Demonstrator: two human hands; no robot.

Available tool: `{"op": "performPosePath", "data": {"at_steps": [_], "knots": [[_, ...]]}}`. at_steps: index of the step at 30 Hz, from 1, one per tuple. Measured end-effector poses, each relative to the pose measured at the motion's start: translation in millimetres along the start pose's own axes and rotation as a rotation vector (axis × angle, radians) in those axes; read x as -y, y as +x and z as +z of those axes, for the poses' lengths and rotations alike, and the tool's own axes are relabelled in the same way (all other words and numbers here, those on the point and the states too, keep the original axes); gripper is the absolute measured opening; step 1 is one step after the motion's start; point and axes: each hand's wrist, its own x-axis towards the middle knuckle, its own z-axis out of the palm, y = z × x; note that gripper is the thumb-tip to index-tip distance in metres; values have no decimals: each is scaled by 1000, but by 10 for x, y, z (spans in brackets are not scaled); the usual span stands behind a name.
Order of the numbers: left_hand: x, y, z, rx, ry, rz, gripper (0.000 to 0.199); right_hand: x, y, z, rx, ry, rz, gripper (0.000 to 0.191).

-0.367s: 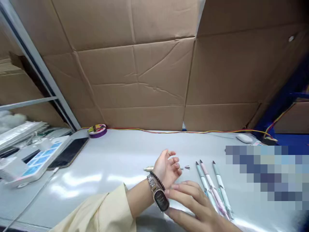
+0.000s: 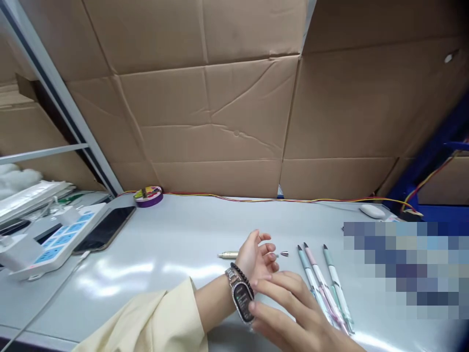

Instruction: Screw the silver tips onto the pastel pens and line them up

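My left hand (image 2: 258, 254) is turned palm up over the table, its fingers loosely curled and apart, holding nothing. On that wrist sit a smartwatch (image 2: 243, 302) with a lit screen and a dark beaded bracelet (image 2: 240, 274). My right hand (image 2: 296, 308) reaches in from the lower right, fingers spread, with a fingertip at the edge of the watch screen. Behind my left hand lies a gold pen barrel (image 2: 228, 255), partly hidden, and a small silver cone tip (image 2: 284, 253). Several pens (image 2: 335, 281) in green, pink and white lie to the right.
At the left are a power strip (image 2: 69, 237), a black phone (image 2: 106, 230) and a white cable (image 2: 54, 296). A purple tape roll (image 2: 149, 196) and thin wires (image 2: 234, 199) run along the cardboard wall (image 2: 205, 98). A white mouse (image 2: 372, 211) stands at back right.
My right fingertip has moved onto the watch screen's edge, and the screen now shows brighter text. My left hand has shifted slightly right. The pens have stayed in place.
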Motion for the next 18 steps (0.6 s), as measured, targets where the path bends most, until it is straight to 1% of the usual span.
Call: {"op": "performPosePath", "data": {"at_steps": [6, 10, 13, 15, 18], "knots": [[29, 11, -46, 52, 85, 29, 30, 26, 26, 88, -4, -24, 10, 27], [47, 58, -85, 97, 214, 87, 31, 15, 42, 76, -17, 8, 20, 30], [110, 85, -117, 140, 363, 178, 35, 7, 69, 60, -30, 51, 6, 26], [181, 74, -133, 175, 487, 275, 35, 20, 82, 78, -50, 64, -6, 22], [286, 12, -138, 263, 704, 443, 31, 84, 77, 170, -157, 31, -3, 23]]}}
